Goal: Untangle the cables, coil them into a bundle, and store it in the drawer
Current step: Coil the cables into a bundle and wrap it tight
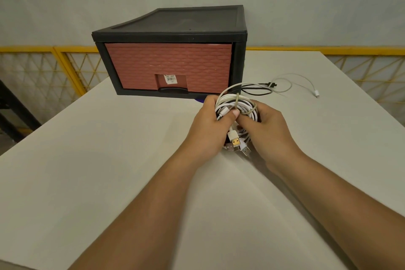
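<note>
A coil of white and black cables (243,106) sits between both hands above the table. My left hand (210,125) grips the coil from the left, thumb pressed across its strands. My right hand (267,125) holds the coil's right side, fingers curled round it. Several USB plugs (237,144) hang out below the hands. Loose ends trail right on the table: a black cable (260,92) and a thin white cable (306,82) ending in a small plug. The drawer unit (171,50), black frame with a brick-red front, stands behind the hands, its drawer closed.
The white table (87,171) ends at an edge on the left and right. A yellow mesh fence (54,68) runs behind it below a grey wall. A small blue object (199,101) peeks out under the drawer unit's front.
</note>
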A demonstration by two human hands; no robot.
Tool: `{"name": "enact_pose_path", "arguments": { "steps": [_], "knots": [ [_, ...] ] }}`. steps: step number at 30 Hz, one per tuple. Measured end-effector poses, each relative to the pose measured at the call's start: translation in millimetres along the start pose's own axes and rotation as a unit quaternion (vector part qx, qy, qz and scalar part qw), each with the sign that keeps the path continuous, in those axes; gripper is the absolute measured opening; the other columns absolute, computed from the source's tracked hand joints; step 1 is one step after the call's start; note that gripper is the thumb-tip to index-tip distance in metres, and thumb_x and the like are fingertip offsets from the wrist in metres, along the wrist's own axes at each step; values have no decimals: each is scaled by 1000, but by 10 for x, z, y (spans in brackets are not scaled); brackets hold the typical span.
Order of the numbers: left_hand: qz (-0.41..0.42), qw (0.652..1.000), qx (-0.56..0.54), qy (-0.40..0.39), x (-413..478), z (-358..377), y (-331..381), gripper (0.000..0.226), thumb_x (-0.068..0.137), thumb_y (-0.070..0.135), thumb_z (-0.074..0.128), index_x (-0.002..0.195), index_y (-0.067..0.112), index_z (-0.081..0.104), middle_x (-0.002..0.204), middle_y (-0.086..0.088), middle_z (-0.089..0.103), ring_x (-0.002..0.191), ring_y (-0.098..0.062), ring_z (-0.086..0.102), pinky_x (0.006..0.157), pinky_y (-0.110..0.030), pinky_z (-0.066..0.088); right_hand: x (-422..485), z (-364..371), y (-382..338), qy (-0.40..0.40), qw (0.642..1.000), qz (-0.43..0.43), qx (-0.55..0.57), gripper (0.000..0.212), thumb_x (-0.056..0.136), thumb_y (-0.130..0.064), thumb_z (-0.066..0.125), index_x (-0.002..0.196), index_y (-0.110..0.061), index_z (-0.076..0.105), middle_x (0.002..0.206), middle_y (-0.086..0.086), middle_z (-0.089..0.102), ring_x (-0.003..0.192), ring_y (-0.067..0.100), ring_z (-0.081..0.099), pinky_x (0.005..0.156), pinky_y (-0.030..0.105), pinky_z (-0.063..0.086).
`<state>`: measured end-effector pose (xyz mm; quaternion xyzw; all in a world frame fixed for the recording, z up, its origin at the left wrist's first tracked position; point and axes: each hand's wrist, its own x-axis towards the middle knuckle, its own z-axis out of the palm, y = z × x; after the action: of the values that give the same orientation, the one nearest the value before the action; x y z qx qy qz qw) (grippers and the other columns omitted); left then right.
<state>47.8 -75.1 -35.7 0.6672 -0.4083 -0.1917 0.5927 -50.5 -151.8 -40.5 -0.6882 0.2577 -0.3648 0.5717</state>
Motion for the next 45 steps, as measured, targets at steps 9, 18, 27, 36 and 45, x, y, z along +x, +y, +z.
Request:
{"name": "enact_pose_path", "arguments": {
  "steps": [9, 18, 27, 36, 45],
  "knots": [
    [-40, 998, 4, -48, 3, -45, -9, 12, 98, 21, 58, 107, 25, 50, 108, -8, 67, 103, -25, 66, 93, -46, 53, 70, -40, 6, -67, 985, 105, 117, 36, 86, 3, 58, 118, -13, 54, 97, 10, 71, 83, 24, 67, 82, 44, 55],
    [-38, 989, 66, -129, 16, -128, -20, 27, 98, 26, 58, 119, 23, 41, 101, 5, 63, 96, -13, 61, 90, -35, 49, 84, -166, -135, -155, 967, 130, 155, 27, 92, -16, 55, 108, 2, 67, 104, 22, 68, 89, 27, 64, 78, 35, 53],
    [-69, 977, 71, -189, 23, -194, -56, 72, 94, 36, 63, 151, 31, 20, 134, 4, 55, 122, -12, 54, 106, -36, 43, 99, -203, -163, -138, 989, 39, -25, 14, 89, -16, 64, 93, -5, 72, 97, 17, 71, 97, 34, 67, 92, 46, 51],
    [-59, 986, 92, -122, 24, -106, -41, 37, 91, 40, 66, 119, 19, 54, 107, -2, 70, 102, -20, 66, 95, -46, 51, 120, -155, -125, -119, 989, 71, 46, 10, 92, -12, 59, 96, -4, 60, 67, 2, 62, 57, 12, 58, 57, 23, 47],
    [-54, 986, 118, -101, 32, -137, -38, 23, 85, 45, 71, 89, 26, 58, 91, 3, 70, 85, -14, 65, 80, -34, 51, 99, -110, -107, -123, 992, 37, 15, 12, 97, -19, 53, 97, -9, 59, 76, 2, 61, 63, 8, 56, 61, 25, 48]
  ]
}}
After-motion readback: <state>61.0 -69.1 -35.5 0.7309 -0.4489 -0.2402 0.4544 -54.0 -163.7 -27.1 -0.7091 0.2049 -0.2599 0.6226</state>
